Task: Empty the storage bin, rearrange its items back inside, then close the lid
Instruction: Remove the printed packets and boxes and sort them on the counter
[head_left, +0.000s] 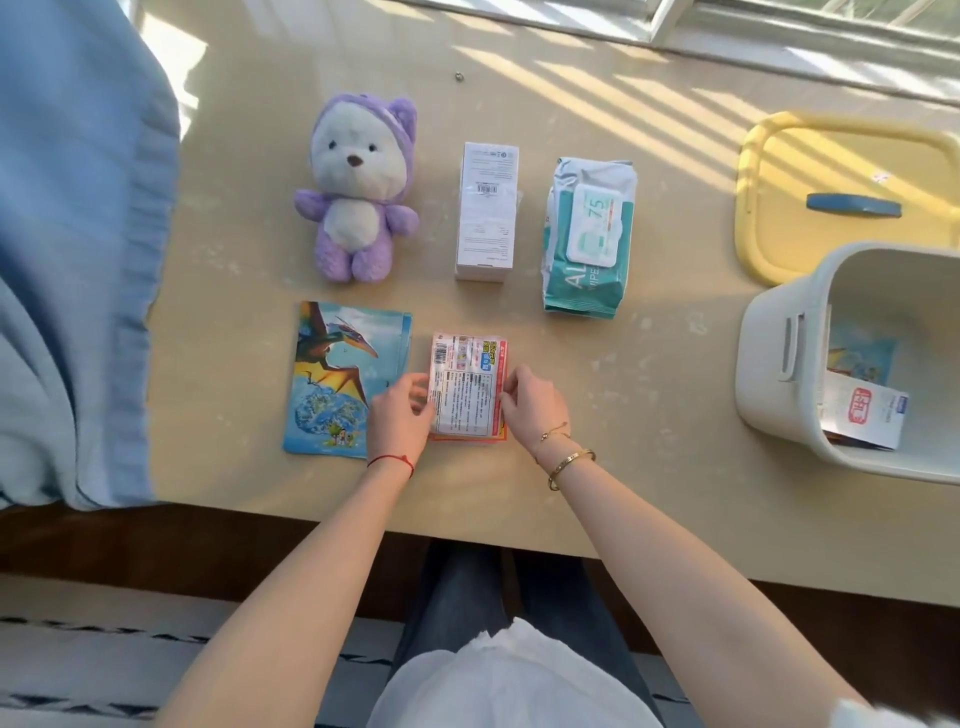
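With my left hand (399, 415) and right hand (530, 402) I pinch the side edges of the light, slippery packet (469, 387) near the table's (649, 467) front edge.

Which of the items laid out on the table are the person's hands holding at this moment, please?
The small red-edged packet, in the near row right of the dinosaur booklet; the left hand and right hand pinch its sides.

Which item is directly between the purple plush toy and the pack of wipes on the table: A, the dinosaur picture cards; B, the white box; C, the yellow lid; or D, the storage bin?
B: the white box lies on the table between the purple plush toy and the pack of wipes in the far row.
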